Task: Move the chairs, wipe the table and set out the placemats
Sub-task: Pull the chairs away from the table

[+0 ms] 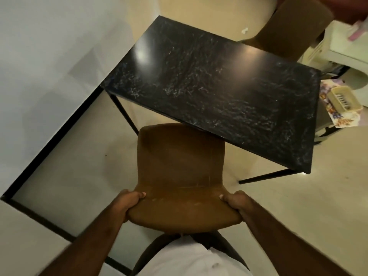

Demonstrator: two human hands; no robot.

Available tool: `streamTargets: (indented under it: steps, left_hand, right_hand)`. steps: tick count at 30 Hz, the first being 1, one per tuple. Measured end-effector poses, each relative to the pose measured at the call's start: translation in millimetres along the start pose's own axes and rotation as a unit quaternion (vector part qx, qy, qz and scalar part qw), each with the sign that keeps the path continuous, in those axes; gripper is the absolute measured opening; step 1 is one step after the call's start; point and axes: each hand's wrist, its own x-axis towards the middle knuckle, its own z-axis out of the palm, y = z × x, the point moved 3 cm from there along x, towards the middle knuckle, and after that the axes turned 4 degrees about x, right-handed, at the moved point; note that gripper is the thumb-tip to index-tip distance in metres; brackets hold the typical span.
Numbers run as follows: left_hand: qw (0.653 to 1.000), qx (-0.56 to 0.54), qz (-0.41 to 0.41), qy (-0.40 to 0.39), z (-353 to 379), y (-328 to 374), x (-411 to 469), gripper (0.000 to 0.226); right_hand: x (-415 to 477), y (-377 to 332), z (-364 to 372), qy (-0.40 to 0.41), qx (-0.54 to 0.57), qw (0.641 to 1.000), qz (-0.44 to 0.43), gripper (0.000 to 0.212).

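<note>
Both hands are clamped on the same chair. The left hand [129,203] grips the left end of the backrest's top edge, and the right hand [236,203] grips the right end. Each has its thumb pressed onto the front face of the padding, with the other fingers wrapped out of sight behind. Neither hand holds anything else.

The thing they hold is a brown upholstered chair [179,166], standing right in front of the person on the pale floor [79,166]. Its seat faces the bench, and the front of the seat reaches just under the near long edge.

The bench [209,82] is a single one, with a black marble-patterned top on thin black legs. It sits askew in the view, and light glares off its glossy surface in two spots.

I count two chairs. The second brown chair [294,22] stands at the bench's far side, towards the top right, and is blurred.

Off the bench's right end there is one cream plastic basket [344,100]. It rests on a flower-printed sheet [342,120]; whether that is a placemat I cannot tell. Behind it is some white furniture, too blurred to name.

A grey wall [49,46] with a black skirting line runs along the left. The person's white shirt [189,259] shows at the bottom.
</note>
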Motion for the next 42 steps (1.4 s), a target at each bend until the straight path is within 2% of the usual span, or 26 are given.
streamTargets:
  steps: [3,10,15,20,31,42]
  left_hand:
    - [0.999,0.034,0.039,0.013,-7.7,60.1,-4.1,0.038]
    - [0.988,0.122,0.095,0.010,-15.6,167.3,27.2,0.050]
    - [0.984,0.149,0.094,-0.008,-20.3,223.1,70.1,0.058]
    - [0.981,0.169,0.090,-0.030,-25.7,266.2,107.1,0.055]
    - [0.980,0.177,0.068,-0.061,-24.1,299.8,148.9,0.050]
    - [0.981,0.172,0.045,-0.079,-26.8,275.9,141.6,0.036]
  right_hand:
    - [6.3,-18.5,-12.2,-0.004,0.064,0.998,0.001,0.068]
    - [28.4,-55.2,-30.9,0.011,0.152,0.988,0.030,0.067]
    - [40.0,-88.5,-34.4,0.039,0.174,0.983,0.053,0.062]
    - [61.1,-118.1,-31.1,0.038,0.188,0.977,0.089,0.063]
    - [80.8,-153.4,-29.4,0.058,0.160,0.978,0.122,0.064]
    - [81.0,-137.4,-6.3,0.047,0.174,0.974,0.140,0.065]
